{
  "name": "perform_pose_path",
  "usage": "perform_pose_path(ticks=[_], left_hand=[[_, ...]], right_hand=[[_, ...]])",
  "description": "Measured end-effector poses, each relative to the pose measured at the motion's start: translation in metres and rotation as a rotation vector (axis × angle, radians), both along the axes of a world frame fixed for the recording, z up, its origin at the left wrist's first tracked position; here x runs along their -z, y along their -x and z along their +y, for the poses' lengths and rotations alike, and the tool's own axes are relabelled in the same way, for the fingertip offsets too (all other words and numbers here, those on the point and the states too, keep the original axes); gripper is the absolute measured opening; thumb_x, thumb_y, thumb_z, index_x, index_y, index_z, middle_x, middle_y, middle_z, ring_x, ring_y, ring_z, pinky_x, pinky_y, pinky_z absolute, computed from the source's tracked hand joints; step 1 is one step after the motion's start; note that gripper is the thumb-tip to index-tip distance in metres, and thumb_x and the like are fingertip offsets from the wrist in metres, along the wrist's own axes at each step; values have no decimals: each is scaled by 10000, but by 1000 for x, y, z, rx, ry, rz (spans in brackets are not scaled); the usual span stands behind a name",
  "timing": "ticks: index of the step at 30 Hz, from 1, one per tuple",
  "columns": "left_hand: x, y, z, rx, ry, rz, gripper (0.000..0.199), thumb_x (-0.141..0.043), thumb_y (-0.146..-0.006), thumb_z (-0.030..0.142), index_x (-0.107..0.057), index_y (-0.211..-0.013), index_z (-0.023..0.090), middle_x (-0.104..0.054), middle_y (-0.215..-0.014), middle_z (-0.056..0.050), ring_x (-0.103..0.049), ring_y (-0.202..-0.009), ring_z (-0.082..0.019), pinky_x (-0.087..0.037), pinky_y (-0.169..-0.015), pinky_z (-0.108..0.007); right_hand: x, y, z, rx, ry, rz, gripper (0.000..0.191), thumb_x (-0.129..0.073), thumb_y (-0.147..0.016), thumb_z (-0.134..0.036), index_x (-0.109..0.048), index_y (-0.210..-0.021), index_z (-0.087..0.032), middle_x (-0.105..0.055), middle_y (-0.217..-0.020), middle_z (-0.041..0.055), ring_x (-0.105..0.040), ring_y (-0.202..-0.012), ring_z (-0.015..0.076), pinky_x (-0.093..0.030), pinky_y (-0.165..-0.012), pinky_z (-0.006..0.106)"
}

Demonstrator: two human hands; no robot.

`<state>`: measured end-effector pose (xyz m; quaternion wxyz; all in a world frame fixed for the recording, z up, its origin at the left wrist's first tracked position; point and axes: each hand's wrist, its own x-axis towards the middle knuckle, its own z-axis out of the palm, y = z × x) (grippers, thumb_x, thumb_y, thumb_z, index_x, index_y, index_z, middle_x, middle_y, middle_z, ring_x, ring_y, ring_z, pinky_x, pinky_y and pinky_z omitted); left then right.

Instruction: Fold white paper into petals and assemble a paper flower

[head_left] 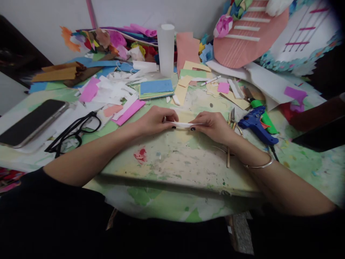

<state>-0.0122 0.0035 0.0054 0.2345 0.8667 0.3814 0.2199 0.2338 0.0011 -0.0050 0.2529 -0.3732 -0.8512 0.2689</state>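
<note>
The bare left forearm (99, 156) slants inward from a black sleeve (54, 212), ending in the left hand (155, 120), its fingers (170, 113) bent and pinched towards the thumb. The bare right forearm (272, 180) angles in opposite, its right hand (217, 126) likewise pinching. The dark-painted thumbnails (193, 128) point towards each other, near but apart.
</note>
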Motion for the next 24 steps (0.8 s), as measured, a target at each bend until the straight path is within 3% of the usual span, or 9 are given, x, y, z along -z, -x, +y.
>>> perform_pose_path(ticks=[4, 7, 10, 16, 20, 24], left_hand=[[2, 0, 1, -14, -57, 33, 176, -487, -853, 124, -618, -965, 158, -652, -765, -11, -554, -669, -117, -392, -678, -244], [2, 0, 2, 8, 15, 18, 203, -438, -881, 122, -605, -992, 158, -639, -742, -8, -554, -654, -118, -388, -670, -240], [3, 0, 3, 19, 49, 13, 193, -450, -885, 143, -617, -979, 169, -655, -826, -27, -572, -736, -131, -393, -708, -246], [4, 0, 7, 67, 43, -31, 215, -457, -913, 224, -659, -892, 152, -612, -860, -53, -552, -814, -152, -402, -763, -264], [5, -1, 7, 38, 47, -72, 251, -457, -921, 246, -683, -872, 148, -629, -860, -55, -566, -832, -149, -406, -785, -265], [1, -1, 4, 4, 147, -45, 225, -530, -889, 264, -704, -828, 135, -663, -745, -44, -552, -693, -122, -390, -650, -236]], right_hand=[[1, 1, 1, 46, -70, 18, 233, -536, -862, -208, -760, -917, -176, -671, -766, 45, -572, -691, 142, -395, -653, 272], [2, 1, 0, 89, -45, 52, 243, -531, -864, -215, -752, -956, -172, -654, -696, 31, -562, -645, 134, -406, -649, 270], [2, 1, -1, 92, -9, 70, 264, -535, -859, -215, -746, -1015, -192, -641, -648, 7, -550, -611, 122, -409, -637, 259], [5, 2, -1, 83, 22, 127, 334, -515, -828, -165, -736, -1077, -198, -683, -794, 29, -555, -657, 119, -404, -616, 252], [5, 3, 0, 129, 46, 173, 321, -536, -814, -194, -746, -1054, -163, -662, -739, 34, -543, -644, 126, -394, -606, 260], [4, 3, 0, 174, 67, 186, 278, -569, -797, -231, -764, -970, -133, -662, -714, 43, -538, -638, 129, -385, -603, 266]])
